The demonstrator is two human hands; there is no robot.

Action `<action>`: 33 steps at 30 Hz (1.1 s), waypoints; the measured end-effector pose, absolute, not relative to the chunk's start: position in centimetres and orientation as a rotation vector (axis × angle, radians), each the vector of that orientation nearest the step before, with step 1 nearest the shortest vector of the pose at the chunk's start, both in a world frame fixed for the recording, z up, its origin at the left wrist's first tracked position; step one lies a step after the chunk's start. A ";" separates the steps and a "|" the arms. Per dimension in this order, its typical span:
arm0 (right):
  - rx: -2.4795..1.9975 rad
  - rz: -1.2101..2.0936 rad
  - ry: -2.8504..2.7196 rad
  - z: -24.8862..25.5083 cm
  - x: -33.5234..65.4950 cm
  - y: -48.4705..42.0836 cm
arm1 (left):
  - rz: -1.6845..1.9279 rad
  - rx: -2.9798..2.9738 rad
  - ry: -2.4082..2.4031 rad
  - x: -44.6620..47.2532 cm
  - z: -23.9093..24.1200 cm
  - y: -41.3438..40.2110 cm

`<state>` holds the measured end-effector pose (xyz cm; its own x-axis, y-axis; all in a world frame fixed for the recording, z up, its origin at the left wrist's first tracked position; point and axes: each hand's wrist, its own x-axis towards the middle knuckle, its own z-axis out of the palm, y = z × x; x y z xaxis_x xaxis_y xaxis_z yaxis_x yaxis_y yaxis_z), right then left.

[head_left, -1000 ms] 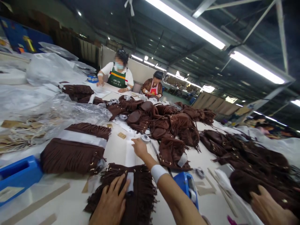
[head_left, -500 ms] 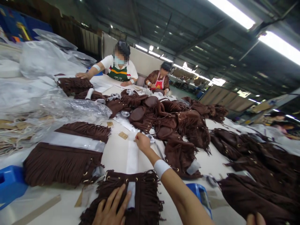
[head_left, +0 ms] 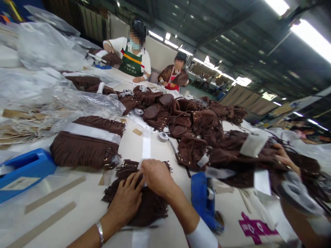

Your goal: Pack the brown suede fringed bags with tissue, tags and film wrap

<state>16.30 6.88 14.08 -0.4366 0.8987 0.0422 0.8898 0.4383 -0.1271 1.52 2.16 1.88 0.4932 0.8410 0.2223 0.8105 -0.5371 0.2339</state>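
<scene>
Fringe bag (head_left: 151,208), seemingly suede, under left hand (head_left: 126,202), right hand (head_left: 156,176).

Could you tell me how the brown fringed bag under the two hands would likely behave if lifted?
Probably floppy: the brown fringed bag lies flat under the left hand and right hand, and the pile of bags slumps. Its fringe would likely dangle and splay. Its matte, suede-like surface looks unlikely to slip.
</scene>
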 end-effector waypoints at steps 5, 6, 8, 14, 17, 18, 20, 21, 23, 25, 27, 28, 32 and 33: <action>-1.589 0.109 -2.677 10.9 15.7 0.1 | 0.456 2.662 1.414 1.1 2.1 1.9; -1.611 0.076 -2.645 10.1 15.9 -1.2 | 0.465 2.666 1.409 1.1 2.2 1.9; -1.683 0.005 -2.540 8.5 16.3 -3.5 | 0.484 2.677 1.397 1.0 2.2 1.8; -1.645 -0.205 -2.504 5.1 16.7 -6.0 | 0.554 2.693 1.414 1.1 2.1 1.7; -1.640 -0.267 -2.557 4.9 16.3 -6.0 | 0.583 2.689 1.421 1.0 1.7 1.8; -1.645 -0.274 -2.570 5.0 16.1 -6.0 | 0.592 2.685 1.423 1.0 1.6 1.7; -1.647 -0.275 -2.597 5.3 16.0 -6.1 | 0.610 2.671 1.425 1.0 1.5 1.7; -1.643 -0.273 -2.610 5.4 16.0 -6.1 | 0.619 2.662 1.427 0.9 1.4 1.6; -1.638 -0.267 -2.630 5.7 15.9 -6.3 | 0.634 2.645 1.425 0.9 1.5 1.5; -1.638 -0.267 -2.646 5.8 15.9 -6.3 | 0.646 2.638 1.405 0.7 1.7 1.4; -1.632 -0.273 -2.662 5.8 15.8 -6.3 | 0.653 2.647 1.368 0.5 1.8 1.3; -1.625 -0.275 -2.670 5.7 15.8 -6.2 | 0.656 2.653 1.342 0.4 1.9 1.3; -1.609 -0.264 -2.685 5.8 15.8 -5.9 | 0.684 2.652 1.256 0.1 1.8 1.7; -1.608 -0.257 -2.691 5.9 15.8 -5.9 | 0.691 2.645 1.250 0.1 1.7 1.8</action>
<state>15.81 -5.93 5.89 -0.4773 0.8751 0.0800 0.8744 0.4640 0.1416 0.05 1.80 1.75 0.5508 0.7593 0.3464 0.6972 -0.6468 0.3091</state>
